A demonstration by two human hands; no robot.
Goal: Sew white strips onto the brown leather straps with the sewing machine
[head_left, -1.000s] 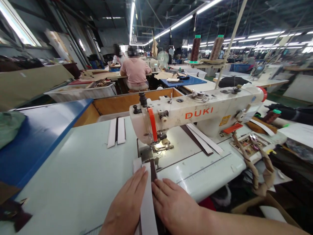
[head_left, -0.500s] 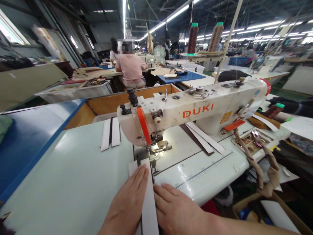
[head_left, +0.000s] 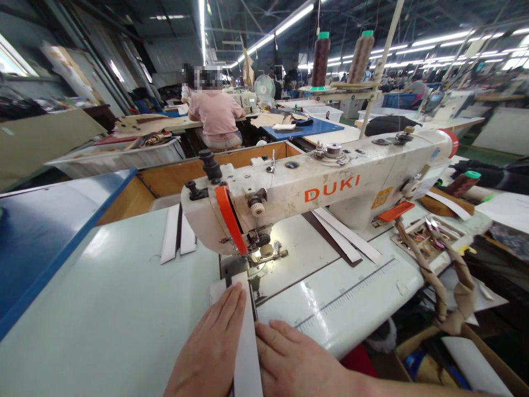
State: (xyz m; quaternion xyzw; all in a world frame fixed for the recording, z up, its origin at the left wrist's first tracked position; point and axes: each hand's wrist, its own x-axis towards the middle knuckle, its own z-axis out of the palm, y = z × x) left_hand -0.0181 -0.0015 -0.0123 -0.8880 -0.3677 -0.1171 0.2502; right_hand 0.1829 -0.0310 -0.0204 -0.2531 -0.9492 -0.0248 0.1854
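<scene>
A long white strip (head_left: 247,336) with a dark edge along its right side runs up to the needle area of the white sewing machine (head_left: 330,187). My left hand (head_left: 210,342) lies on its left part, fingers stretched out flat together and fingertips near the far end. Against the right edge rests my right hand (head_left: 295,355), fingers extended and its thumb hidden. Another white strip (head_left: 217,289) shows partly beside the first, under the left hand's side. The presser foot (head_left: 264,252) sits just beyond the strips.
White and dark strips (head_left: 169,234) lie at the left on the pale table (head_left: 124,309), and more strips (head_left: 341,234) lie under the machine arm. A tray of small tools (head_left: 430,237) stands at the right. A person in a pink top (head_left: 215,113) sits farther back.
The view has shifted slightly, so the machine and strips appear a little farther left and lower. Both hands keep nearly the same places on the strip.
</scene>
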